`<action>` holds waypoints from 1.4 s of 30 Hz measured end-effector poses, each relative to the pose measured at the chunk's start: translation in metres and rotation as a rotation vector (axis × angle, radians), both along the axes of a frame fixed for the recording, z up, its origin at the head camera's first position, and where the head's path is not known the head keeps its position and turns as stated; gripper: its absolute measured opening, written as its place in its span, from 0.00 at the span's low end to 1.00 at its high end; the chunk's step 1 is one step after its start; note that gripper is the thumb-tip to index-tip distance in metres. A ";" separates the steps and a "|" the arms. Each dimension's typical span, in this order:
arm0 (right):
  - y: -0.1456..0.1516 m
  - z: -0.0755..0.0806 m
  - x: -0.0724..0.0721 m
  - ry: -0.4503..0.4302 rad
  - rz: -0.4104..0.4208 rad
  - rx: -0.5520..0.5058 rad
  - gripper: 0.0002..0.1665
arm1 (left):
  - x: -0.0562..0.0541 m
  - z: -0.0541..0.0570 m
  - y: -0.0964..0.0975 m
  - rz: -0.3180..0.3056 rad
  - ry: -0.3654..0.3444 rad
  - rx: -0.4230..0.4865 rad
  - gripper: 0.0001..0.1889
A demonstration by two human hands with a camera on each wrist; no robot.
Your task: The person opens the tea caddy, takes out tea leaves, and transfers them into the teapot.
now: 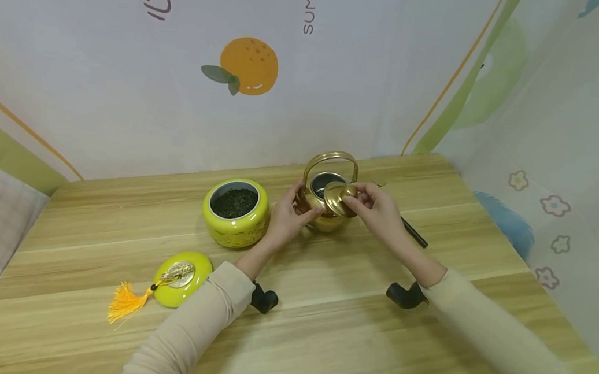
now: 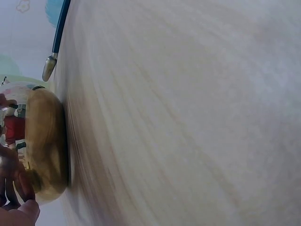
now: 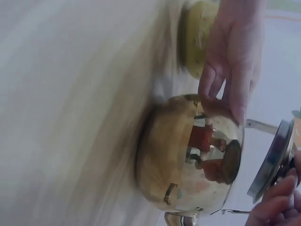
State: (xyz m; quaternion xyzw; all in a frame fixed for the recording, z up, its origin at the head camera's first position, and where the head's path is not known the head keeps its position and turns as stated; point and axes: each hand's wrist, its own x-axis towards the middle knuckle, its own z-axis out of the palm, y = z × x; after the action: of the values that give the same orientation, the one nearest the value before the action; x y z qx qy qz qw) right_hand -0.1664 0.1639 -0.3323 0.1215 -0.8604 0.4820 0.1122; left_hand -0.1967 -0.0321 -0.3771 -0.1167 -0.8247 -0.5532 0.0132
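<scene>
A shiny gold teapot with a raised hoop handle stands upright at the back of the table, its round mouth uncovered. My left hand holds the teapot's left side, thumb in front and fingers further back. With thumb and fingers, my right hand pinches the knob of the gold lid. The lid is tilted beside the mouth; in the right wrist view the lid is clear of the teapot body. Left of the teapot, a yellow jar stands uncovered with dark dried leaves inside.
The yellow jar lid, with an orange tassel, lies at the front left of the wooden table. A dark-handled tool with a metal tip lies right of the teapot. A printed curtain hangs behind.
</scene>
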 end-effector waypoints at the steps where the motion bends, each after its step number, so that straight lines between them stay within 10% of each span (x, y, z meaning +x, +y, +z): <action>1: -0.002 0.000 -0.004 0.008 -0.008 -0.003 0.16 | 0.000 0.000 0.000 -0.001 -0.004 -0.001 0.39; 18: -0.026 -0.006 -0.036 0.122 -0.084 0.152 0.17 | 0.002 -0.003 0.001 -0.005 -0.009 0.018 0.41; 42: -0.029 -0.004 -0.044 0.118 -0.082 0.262 0.20 | 0.001 -0.001 -0.001 -0.013 0.015 0.008 0.41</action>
State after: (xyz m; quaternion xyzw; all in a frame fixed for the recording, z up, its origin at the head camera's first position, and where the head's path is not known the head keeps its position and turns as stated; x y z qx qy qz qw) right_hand -0.2104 0.1346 -0.3362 0.1280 -0.9121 0.3526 0.1655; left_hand -0.1958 -0.0331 -0.3784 -0.1264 -0.8215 -0.5558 0.0162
